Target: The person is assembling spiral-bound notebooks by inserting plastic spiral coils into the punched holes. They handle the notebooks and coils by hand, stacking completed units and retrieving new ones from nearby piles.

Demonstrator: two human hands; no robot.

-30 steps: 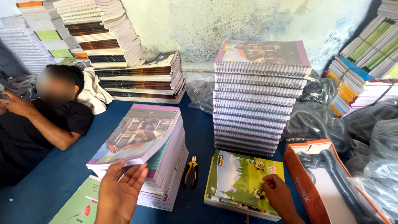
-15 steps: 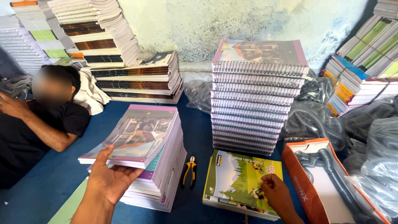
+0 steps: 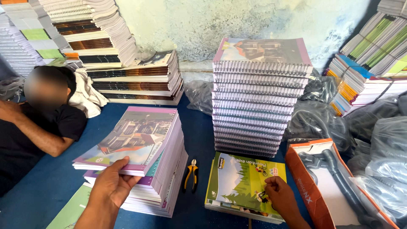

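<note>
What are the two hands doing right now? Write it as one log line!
left hand: lifting a few purple-edged notebooks off the stack | right hand: resting on green-covered notebook | yellow-handled pliers: on blue floor between

Purple-edged notebook [image 3: 131, 140], green illustrated notebook cover [image 3: 243, 182], yellow-and-black pliers [image 3: 190, 174], blue floor [image 3: 46, 186], orange box [image 3: 303, 178]

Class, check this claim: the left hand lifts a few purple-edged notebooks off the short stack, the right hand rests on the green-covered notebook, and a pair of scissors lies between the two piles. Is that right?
Not quite. The tool between the piles is a pair of yellow-handled pliers, not scissors, as the head view shows. The rest stands: the left hand lifts the purple-edged notebooks, and the right hand rests on the green-covered notebook.
</note>
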